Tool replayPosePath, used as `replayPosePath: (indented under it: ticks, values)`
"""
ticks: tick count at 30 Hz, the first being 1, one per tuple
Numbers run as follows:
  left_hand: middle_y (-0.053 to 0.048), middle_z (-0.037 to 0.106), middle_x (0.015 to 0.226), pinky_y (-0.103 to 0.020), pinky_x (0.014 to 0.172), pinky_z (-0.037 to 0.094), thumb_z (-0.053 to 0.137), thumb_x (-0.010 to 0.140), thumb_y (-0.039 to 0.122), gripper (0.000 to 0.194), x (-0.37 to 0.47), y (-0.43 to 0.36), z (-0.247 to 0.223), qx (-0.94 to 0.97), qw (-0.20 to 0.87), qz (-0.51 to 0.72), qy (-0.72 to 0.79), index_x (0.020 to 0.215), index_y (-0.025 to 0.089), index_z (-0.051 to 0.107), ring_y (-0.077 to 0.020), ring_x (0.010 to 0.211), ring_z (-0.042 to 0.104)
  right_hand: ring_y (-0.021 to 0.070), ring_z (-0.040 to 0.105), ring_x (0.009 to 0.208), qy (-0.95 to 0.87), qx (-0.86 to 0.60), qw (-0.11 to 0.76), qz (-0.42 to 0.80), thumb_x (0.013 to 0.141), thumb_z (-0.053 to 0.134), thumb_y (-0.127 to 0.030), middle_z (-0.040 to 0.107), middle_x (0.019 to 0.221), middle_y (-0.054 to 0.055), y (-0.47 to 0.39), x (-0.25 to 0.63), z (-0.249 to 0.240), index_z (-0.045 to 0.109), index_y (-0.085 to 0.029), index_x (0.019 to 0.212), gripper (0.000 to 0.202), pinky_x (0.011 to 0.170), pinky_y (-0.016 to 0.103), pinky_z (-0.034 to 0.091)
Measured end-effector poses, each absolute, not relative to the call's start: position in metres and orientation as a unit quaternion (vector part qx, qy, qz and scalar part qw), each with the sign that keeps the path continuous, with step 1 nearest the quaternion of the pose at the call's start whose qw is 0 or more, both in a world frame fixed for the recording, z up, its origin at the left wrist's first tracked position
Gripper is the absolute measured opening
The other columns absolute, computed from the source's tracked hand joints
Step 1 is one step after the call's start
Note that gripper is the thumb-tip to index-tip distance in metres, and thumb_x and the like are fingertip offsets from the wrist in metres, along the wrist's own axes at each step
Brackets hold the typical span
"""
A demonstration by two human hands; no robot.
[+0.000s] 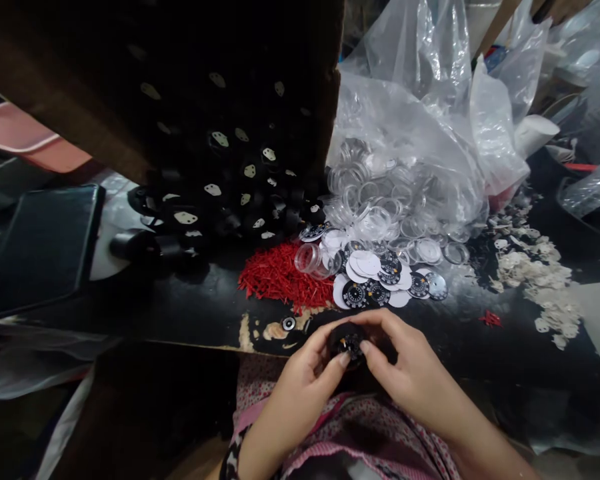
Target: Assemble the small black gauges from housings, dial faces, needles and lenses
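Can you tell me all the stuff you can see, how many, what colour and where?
Cardboard box: one, brown, back left
Black parts: many, pale plates on some, in and before box
Flat device: one, dark, far left
Tub: one, pink, behind device
Red slivers: countless, middle; few right
Clear covers: many, transparent, middle
Discs: many, black or white, before covers
Plastic bag: at least one, clear, behind covers
Small pieces: countless, off-white, right
Table: one, black, underneath
Held piece: one, black, between both hands
Left hand, right hand: two, bare, front
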State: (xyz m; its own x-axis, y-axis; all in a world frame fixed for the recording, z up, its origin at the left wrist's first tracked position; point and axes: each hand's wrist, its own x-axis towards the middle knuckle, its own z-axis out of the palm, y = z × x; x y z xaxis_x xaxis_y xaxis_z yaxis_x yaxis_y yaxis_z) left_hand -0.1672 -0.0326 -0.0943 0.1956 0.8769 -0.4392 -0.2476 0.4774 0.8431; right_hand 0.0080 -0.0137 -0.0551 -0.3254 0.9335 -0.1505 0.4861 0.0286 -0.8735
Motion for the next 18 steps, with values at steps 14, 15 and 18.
replayPosePath:
  ticks: [14,15,18]
  values:
    - [-0.008,0.076,0.074,-0.033,0.060,0.058,0.086,0.060,0.030,0.063,-0.209,-0.053,-0.066,0.104,0.788,0.422,0.435,0.121,0.028,0.067,-0.0244,0.062,0.071,0.0207,0.061,0.078,-0.832,-0.481,0.195,0.193,0.101,0.041,-0.025,0.072,0.090,0.007,-0.002,-0.004,-0.064,0.066,-0.018,0.107,0.026,0.077,0.038,0.039]
    - [-0.006,0.077,0.082,-0.030,0.065,0.059,0.085,0.062,0.029,0.056,-0.213,-0.049,-0.070,0.099,0.746,0.462,0.469,0.116,0.028,0.068,-0.0232,0.070,0.072,0.0219,0.061,0.080,-0.839,-0.488,0.173,0.169,0.099,0.044,-0.024,0.071,0.089,0.007,0.004,-0.010,-0.066,0.066,-0.019,0.104,0.023,0.077,0.039,0.039]
    - [0.000,0.074,0.101,-0.019,0.073,0.056,0.078,0.073,0.029,0.041,-0.222,-0.043,-0.079,0.098,0.647,0.522,0.547,0.112,0.028,0.066,-0.0184,0.089,0.068,0.0266,0.061,0.087,-0.849,-0.487,0.133,0.156,0.092,0.054,-0.018,0.068,0.090,0.010,0.020,-0.039,-0.071,0.066,-0.017,0.096,0.013,0.082,0.043,0.040]
